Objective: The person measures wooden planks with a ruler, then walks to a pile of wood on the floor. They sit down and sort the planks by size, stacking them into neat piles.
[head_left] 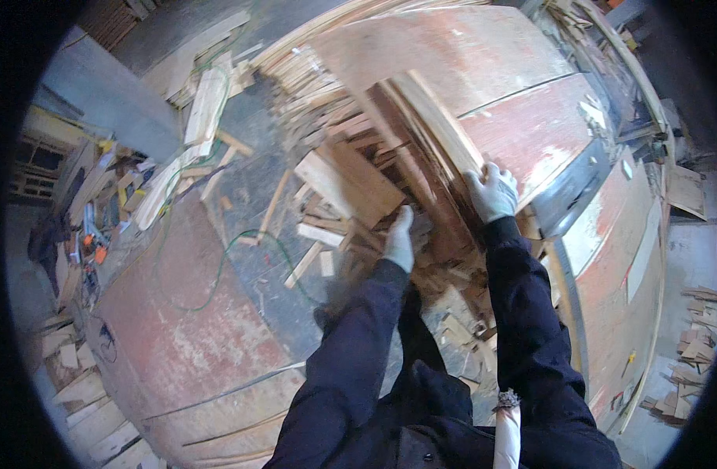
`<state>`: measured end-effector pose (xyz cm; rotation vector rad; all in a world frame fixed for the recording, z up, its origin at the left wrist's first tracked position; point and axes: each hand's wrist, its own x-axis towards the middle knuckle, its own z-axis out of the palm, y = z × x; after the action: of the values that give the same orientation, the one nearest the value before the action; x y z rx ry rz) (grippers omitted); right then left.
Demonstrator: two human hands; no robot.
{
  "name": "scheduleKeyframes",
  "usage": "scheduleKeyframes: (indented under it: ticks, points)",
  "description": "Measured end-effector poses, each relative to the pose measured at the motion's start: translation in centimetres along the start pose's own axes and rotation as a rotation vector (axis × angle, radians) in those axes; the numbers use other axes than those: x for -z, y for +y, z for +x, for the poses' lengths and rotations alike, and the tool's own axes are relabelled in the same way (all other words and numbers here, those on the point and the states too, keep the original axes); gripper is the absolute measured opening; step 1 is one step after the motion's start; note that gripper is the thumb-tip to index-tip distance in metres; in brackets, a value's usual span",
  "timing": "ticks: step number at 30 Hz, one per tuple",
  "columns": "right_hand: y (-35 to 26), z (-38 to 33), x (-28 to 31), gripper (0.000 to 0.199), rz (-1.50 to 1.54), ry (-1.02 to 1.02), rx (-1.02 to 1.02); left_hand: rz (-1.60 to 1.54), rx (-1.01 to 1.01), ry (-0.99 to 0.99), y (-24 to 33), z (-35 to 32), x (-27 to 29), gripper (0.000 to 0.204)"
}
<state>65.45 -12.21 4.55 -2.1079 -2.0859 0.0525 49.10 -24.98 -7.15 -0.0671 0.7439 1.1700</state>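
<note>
The person is standing over a heap of wood offcuts, both arms in dark sleeves reaching forward. The right hand [493, 190], in a pale glove, is closing over the near end of a bundle of long thin wooden strips [432, 125] – the fingers are curling around the top edge, so it is gripping rather than just resting. The strips are leaning on edge against the side of a large reddish panel [522, 133] and running away from the person. The left hand [399, 241], also gloved, is reaching down into the loose scraps just beside a short flat board [346, 184]; whether it is holding anything I cannot tell, since only its back is showing, with the fingers pointing down into the wood.

As for progress, the sorting is looking far from finished – a neat stack of strips [319, 90] is lying farther back, but short pieces are still littering the floor around the feet, and more offcuts are lying well off to the left near a green cable [241, 246]. Another worn red panel [178, 344] is lying at the lower left.
</note>
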Motion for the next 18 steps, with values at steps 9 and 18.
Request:
scheduleKeyframes:
  ticks: [9,18]
  points:
    - [-12.4,-23.2,-3.6,0.042,0.457,-0.167,-0.072,-0.060,0.003,0.032,-0.5,-16.4,8.9,0.053]
    - [-14.5,-49.7,-22.7,0.058,0.610,-1.033,-0.238,0.412,0.036,0.630,-9.4,-30.3,28.0,0.056]
